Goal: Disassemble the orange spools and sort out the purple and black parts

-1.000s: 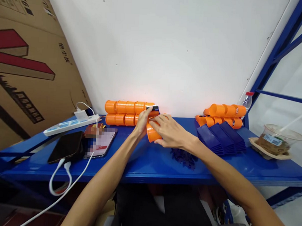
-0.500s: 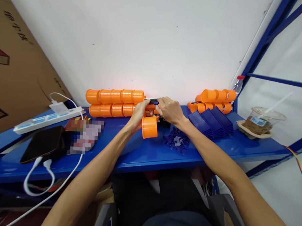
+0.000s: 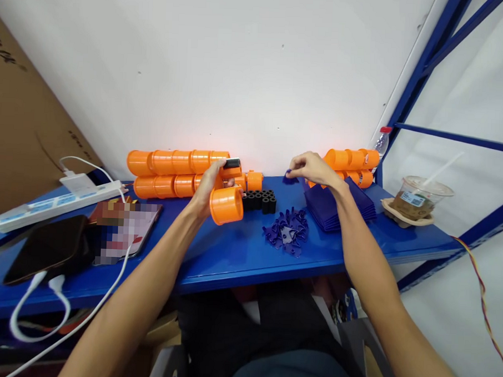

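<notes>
My left hand point(image 3: 210, 188) is closed around an orange plastic part point(image 3: 226, 206) with a round cup at its lower end, held above the shelf. A black cylinder point(image 3: 232, 163) sits at the top of that part by my thumb. My right hand point(image 3: 313, 168) is apart from it, pinching a small dark blue plastic piece point(image 3: 291, 179) above the back of the shelf. Below and between the hands lies a pile of small dark blue pieces point(image 3: 289, 232). Several short black tubes point(image 3: 259, 201) stand behind the pile.
Two rows of orange cups point(image 3: 165, 162) line the wall at left, more orange parts point(image 3: 350, 159) at right. Stacked blue panels point(image 3: 323, 208) lie before these. A drink cup point(image 3: 420, 200), bottle point(image 3: 382, 140), power strip point(image 3: 59, 205) and black phone point(image 3: 49, 249) share the blue shelf point(image 3: 231, 265).
My right hand has left the orange part and moved right, with a small blue piece in its fingers. The left hand keeps the orange part; the view has shifted slightly.
</notes>
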### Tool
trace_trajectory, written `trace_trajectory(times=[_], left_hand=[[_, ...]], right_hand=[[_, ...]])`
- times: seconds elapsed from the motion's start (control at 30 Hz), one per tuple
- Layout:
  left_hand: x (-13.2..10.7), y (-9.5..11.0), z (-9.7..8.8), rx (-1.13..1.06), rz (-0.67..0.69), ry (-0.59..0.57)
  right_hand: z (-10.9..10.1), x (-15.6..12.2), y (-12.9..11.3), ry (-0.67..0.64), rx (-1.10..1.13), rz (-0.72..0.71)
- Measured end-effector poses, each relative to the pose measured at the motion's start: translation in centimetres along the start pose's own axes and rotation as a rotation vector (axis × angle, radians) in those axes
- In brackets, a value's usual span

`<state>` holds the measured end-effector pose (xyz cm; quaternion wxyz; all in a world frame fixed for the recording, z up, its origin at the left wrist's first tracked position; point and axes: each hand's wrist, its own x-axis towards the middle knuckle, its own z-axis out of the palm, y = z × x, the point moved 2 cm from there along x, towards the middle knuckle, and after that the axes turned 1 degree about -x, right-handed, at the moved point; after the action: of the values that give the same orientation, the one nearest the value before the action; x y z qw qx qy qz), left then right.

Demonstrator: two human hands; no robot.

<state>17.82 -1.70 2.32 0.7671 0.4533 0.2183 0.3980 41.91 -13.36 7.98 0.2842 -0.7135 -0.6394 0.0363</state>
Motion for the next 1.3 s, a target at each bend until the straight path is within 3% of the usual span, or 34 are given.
trace_trajectory(times=[0.13, 0.2, 0.37, 0.57, 0.77, 0.83, 0.97, 1.03, 1.17, 1.3], left_hand=[[0.0, -0.6, 0.3, -0.007, -0.041, -0.005], [0.1, -0.6, 0.1, -0.01, -0.063, -0.005], [-0.1, -0.5, 0.2, 0.008, -0.06, -0.014], [-0.1, -0.7, 0.3, 0.023, -0.047, -0.012], [-0.7, -0.4, 0.8, 0.029, -0.044, 0.001], [-1.1, -0.3, 1.2, 0.027, -0.057, 0.011], [-1.5, -0.4, 1.8, 0.049, -0.07, -0.002], [-1.4, -0.6, 1.8, 0.073, -0.055, -0.021], [-1.0, -1.1, 1.8, 0.123, -0.035, -0.046], [-0.9, -1.8, 1.9, 0.172, 0.01, -0.079]], right_hand=[[0.6, -0.5, 1.7, -0.465, 0.07, 0.067], [1.0, -0.6, 2.1, -0.558, 0.056, 0.108], [2.0, -0.3, 2.3, -0.571, -0.063, 0.172], [2.6, -0.8, 0.9, -0.569, -0.155, 0.165], [1.5, -1.3, 1.2, -0.67, -0.045, 0.175], [1.6, -0.6, 2.0, -0.53, 0.022, 0.136], [3.5, 1.4, 1.7, 0.058, 0.163, -0.101], [5.4, 1.8, 0.4, 0.237, 0.232, -0.225], [8.6, 1.4, -2.9, 0.332, 0.336, -0.326], [9.6, 0.5, -4.8, 0.416, 0.396, -0.285]])
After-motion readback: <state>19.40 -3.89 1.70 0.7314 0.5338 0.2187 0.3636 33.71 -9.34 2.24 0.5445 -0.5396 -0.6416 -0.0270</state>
